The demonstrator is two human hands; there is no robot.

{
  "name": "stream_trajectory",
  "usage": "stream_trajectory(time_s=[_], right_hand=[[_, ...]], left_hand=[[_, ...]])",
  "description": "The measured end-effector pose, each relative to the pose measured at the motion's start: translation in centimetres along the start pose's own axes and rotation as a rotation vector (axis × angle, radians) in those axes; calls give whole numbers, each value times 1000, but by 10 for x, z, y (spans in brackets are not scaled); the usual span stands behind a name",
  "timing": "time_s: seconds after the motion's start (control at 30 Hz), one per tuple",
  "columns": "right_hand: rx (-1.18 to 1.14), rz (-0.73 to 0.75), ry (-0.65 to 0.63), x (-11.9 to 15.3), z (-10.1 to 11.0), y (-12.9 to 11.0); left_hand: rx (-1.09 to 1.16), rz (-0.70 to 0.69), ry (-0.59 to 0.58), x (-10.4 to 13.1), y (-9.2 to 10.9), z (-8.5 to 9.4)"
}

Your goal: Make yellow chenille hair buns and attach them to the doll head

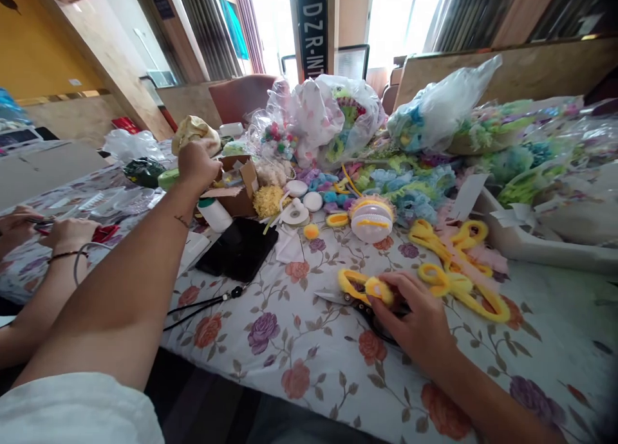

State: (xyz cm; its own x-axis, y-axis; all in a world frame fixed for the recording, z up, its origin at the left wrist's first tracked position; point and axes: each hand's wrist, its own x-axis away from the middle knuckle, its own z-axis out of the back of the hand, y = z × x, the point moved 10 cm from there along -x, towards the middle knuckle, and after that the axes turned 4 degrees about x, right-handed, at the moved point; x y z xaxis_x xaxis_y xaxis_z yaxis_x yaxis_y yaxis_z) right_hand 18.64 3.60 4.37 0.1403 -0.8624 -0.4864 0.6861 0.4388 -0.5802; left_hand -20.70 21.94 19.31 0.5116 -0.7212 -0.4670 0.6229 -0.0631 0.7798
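My left hand (199, 166) is stretched far out over the cardboard box (240, 196), just in front of a crumpled beige bag (193, 130). Its fingertips are mostly hidden, so I cannot tell what they hold. Closer in, my right hand (418, 312) pinches a fuzzy yellow pipe-cleaner loop (355, 280) with a pompom-like tuft on it. Beneath that loop lies a pair of scissors (333, 296), its blades pointing left and its handles partly under my hand. More yellow pipe-cleaner bows (451, 283) rest on the flowered tablecloth to the right.
A black tablet (239, 248) and a white bottle with a green cap (215, 215) lie left of centre. A ribbon roll (294, 213), a yellow pompom (311, 231) and a round clear container (371, 220) sit mid-table. Plastic bags (321, 112) pile up behind. Another person's hands (67, 235) work at left.
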Motion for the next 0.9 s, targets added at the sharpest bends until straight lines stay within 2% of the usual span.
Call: stream_trajectory(time_s=[0.1, 0.13, 0.2, 0.27, 0.33, 0.37, 0.43, 0.5, 0.6, 0.9], right_hand=[[-26, -19, -2, -1, 0, 2], [-36, -27, -3, -1, -1, 2], [-56, -52, 3, -2, -1, 5], [-83, -96, 26, -1, 1, 10], [-126, -158, 64, 0, 3, 17], [-155, -188, 83, 0, 5, 21], [-220, -240, 114, 0, 6, 27], [-282, -264, 140, 0, 7, 31], [-329, -241, 178, 0, 9, 30], [-285, -80, 155, -1, 9, 12]], left_hand=[[-1, -150, -13, 40, 43, -9], [14, -179, -75, 61, 53, -18], [89, -261, -278, 117, 73, -42], [249, -289, -676, 190, 86, -80], [400, -251, -977, 257, 92, -104], [481, -270, -1063, 282, 97, -110], [546, -237, -1196, 317, 98, -122], [590, -161, -1241, 329, 95, -132], [615, -71, -1177, 325, 88, -139], [667, -36, -1037, 314, 75, -135]])
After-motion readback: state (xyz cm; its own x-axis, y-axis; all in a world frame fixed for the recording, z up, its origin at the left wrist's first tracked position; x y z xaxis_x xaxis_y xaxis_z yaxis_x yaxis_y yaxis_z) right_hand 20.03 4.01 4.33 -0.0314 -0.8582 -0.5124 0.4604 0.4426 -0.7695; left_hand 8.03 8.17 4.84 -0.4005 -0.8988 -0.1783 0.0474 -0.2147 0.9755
